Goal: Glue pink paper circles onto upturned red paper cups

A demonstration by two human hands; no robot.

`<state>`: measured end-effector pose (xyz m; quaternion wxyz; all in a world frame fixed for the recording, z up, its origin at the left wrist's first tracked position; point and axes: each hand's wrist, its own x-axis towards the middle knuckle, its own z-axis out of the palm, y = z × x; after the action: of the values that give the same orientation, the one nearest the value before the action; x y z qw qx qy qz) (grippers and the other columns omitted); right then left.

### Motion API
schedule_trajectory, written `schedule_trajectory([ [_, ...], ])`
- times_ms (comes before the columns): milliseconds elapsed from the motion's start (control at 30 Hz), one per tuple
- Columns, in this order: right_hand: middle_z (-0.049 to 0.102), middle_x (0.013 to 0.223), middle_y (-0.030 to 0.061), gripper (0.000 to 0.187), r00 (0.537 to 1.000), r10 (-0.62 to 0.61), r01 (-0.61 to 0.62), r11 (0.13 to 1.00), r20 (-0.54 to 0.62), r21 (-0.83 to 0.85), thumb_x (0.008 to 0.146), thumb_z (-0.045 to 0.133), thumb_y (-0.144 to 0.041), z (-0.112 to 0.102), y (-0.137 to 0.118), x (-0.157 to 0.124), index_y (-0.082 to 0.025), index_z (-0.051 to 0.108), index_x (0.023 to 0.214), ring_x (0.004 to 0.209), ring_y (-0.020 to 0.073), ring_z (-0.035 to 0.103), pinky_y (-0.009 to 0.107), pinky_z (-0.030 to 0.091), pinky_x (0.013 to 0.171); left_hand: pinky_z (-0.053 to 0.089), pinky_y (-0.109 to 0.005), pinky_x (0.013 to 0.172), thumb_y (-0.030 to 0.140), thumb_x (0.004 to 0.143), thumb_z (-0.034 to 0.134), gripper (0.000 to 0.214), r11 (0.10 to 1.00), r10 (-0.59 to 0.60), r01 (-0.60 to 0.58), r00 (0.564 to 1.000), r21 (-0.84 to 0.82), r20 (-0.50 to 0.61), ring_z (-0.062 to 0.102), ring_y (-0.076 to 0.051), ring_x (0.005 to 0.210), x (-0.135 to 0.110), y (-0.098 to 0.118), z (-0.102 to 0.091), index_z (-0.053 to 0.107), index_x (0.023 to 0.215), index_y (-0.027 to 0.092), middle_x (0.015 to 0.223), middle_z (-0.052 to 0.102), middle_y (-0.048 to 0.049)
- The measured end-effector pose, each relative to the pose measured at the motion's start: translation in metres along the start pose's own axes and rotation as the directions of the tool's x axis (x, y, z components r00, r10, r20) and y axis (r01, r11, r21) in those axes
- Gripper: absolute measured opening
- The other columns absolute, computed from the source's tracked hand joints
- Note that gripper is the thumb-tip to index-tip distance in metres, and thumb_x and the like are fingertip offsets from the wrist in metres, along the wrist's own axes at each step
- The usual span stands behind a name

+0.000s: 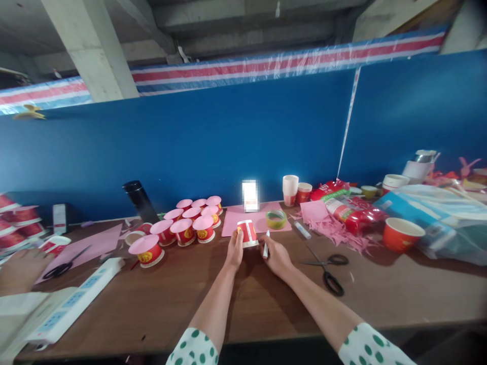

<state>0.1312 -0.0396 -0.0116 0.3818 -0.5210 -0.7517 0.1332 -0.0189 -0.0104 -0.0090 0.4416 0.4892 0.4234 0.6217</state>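
My left hand [236, 249] is closed around the side of a red and white paper cup [248, 234], held over the front edge of a pink paper sheet [230, 221]. Close by on the right, my right hand [277, 257] grips a slim white marker pen [266, 245], pointing upward beside the cup. Behind the cup lies a roll of green-yellow tape [276, 219] on the pink sheet. A phone [250, 195] with a bright, blurred screen stands upright at the back of that sheet.
Several red cups with pink paper discs [182, 226] stand to the left. Black scissors [329, 268] lie open at right, near shredded pink paper [338, 228]. A power strip [76, 301] and another person's hand [23, 268] are at far left. A blue partition [213, 142] rises behind.
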Motion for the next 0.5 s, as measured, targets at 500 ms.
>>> schedule_trajectory([
  [500,0.062,0.071,-0.0019,0.030,0.999,0.004,-0.002,0.999,-0.048,0.045,0.069,0.047,-0.013,0.007,0.009,0.001,-0.023,0.052,0.096,0.060,0.0138,0.055,0.020,0.033,0.052,0.045,-0.029,0.072,0.050,0.076,0.049,0.040,0.998,0.025,-0.019,0.993,-0.053,0.116,0.059,-0.018,0.076,-0.007,0.016,0.003,0.058,0.095,0.015,0.084,0.065,-0.0051],
])
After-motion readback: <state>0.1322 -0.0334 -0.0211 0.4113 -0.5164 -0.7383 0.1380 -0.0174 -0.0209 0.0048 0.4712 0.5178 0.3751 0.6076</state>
